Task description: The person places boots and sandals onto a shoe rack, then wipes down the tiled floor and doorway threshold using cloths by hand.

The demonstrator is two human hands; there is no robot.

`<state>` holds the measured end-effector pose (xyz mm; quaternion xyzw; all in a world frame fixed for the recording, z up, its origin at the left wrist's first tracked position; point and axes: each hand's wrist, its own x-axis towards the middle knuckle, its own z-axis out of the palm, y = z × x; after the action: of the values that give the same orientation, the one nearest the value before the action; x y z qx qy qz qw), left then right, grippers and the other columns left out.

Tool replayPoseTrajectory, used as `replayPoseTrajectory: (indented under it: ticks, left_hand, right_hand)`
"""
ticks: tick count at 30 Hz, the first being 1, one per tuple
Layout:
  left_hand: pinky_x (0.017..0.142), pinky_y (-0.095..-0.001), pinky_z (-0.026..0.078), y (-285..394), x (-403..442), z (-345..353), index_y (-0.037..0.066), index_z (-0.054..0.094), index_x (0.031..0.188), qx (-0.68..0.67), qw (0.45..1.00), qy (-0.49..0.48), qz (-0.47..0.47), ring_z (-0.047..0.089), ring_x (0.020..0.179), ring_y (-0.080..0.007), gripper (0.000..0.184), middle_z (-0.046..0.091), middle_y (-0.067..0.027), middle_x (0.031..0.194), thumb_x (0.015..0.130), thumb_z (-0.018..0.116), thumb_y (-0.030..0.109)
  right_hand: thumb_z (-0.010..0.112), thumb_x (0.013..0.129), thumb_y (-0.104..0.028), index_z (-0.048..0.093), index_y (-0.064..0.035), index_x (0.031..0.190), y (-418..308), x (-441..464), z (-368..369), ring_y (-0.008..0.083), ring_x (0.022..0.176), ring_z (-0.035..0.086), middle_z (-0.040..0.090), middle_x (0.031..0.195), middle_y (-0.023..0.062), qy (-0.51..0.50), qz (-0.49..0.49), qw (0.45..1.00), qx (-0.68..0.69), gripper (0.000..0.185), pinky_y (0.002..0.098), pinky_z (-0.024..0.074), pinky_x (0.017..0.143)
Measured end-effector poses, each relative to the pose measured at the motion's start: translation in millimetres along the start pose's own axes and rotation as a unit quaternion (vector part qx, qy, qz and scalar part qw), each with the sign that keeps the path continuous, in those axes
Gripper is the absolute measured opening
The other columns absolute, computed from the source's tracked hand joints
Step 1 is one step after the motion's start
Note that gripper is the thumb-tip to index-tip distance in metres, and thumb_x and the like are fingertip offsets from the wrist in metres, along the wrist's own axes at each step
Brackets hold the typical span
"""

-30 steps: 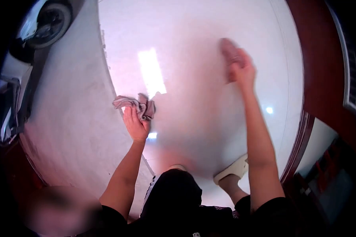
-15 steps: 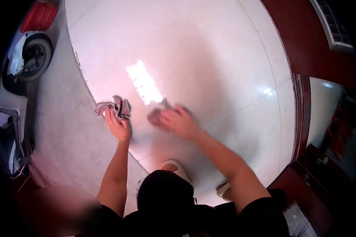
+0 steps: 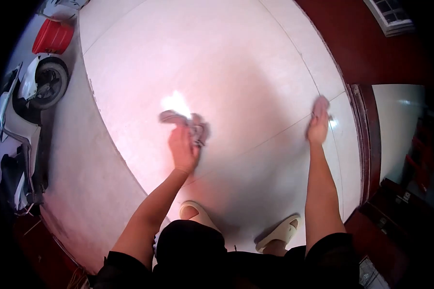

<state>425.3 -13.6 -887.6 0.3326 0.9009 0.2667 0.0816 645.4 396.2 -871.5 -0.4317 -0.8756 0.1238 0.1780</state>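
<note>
Firstly, nearest to the body, a dark-clothed knee (image 3: 190, 245) is bent between the arms, and two pale slippers (image 3: 288, 230) stand apart on the floor (image 3: 202, 53); I think such a wide base helps the balance while both arms reach.

A little farther, the left hand (image 3: 182, 147) holds a bunched cloth (image 3: 199, 130) in a narrow grip. Its forearm slants forward and inward, with the back of the hand upward, and loose folds come out on both sides of the fingers. Whether this cloth presses on the floor, I cannot tell. For good wiping, it is probably better to spread the folds flat under the palm, so that more cloth meets the tile.

Out to the right, the other arm is almost straight. Its right hand (image 3: 317, 129) holds a second cloth (image 3: 320, 104), which reaches past the fingers near a floor seam; blur hides how tightly they close. Even pressure and overlapping strokes seem suitable, with care near the dark red door frame (image 3: 370, 139).

Farther away, at the left, are a scooter (image 3: 25, 126) and a red bucket (image 3: 54, 36).
</note>
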Motion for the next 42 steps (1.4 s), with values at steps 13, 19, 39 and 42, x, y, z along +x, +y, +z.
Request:
replayPoseTrajectory:
  ticks: [13, 19, 39, 42]
  left_hand:
    - [0.111, -0.0533, 0.026, 27.6, 22.5, 22.7, -0.004, 0.053, 0.123, 0.035, 0.981, -0.064, 0.182, 0.038, 0.133, -0.0362, 0.061, 0.045, -0.021, 0.138, 0.066, 0.063, 0.016]
    - [0.111, -0.0551, 0.027, 30.1, 21.2, 22.0, -0.003, 0.052, 0.123, 0.02, 0.981, -0.045, 0.185, 0.038, 0.132, -0.0387, 0.06, 0.044, -0.0212, 0.137, 0.066, 0.062, 0.013]
    - [0.111, -0.0544, 0.025, 10.3, 15.3, 39.2, -0.005, 0.042, 0.132, 0.089, 0.973, -0.072, 0.202, 0.032, 0.131, -0.0481, 0.058, 0.036, -0.0266, 0.143, 0.077, 0.052, 0.012]
    - [0.112, -0.0526, 0.023, 11.3, 10.5, 45.1, -0.004, 0.039, 0.135, 0.135, 0.972, -0.077, 0.175, 0.029, 0.134, -0.0468, 0.06, 0.032, -0.026, 0.146, 0.079, 0.052, 0.01]
  right_hand:
    - [0.044, 0.093, -0.018, 0.031, -0.0058, 0.146, -130.4, 166.6, 108.8, 0.0308, 0.119, 0.052, 0.041, 0.144, 0.0163, -0.108, 0.135, 0.985, -0.016, 0.055, 0.0469, 0.0527, 0.083]
    - [0.057, 0.084, -0.016, 0.049, -0.0033, 0.127, -263.8, 72.4, 123.3, 0.0285, 0.121, 0.051, 0.054, 0.127, 0.0153, -0.21, -0.304, 0.929, 0.038, 0.046, 0.0414, 0.0367, 0.107]
    - [0.044, 0.097, -0.027, 0.019, -0.0179, 0.152, 310.1, -218.0, -157.1, 0.0351, 0.133, 0.04, 0.036, 0.149, 0.0137, -0.073, 0.438, 0.889, -0.109, 0.061, 0.0444, 0.0359, 0.107]
    - [0.046, 0.093, -0.025, 0.019, -0.0116, 0.151, 263.0, -171.9, -132.7, 0.0315, 0.135, 0.037, 0.033, 0.15, 0.0136, -0.063, 0.489, 0.811, -0.314, 0.065, 0.0492, 0.0366, 0.105]
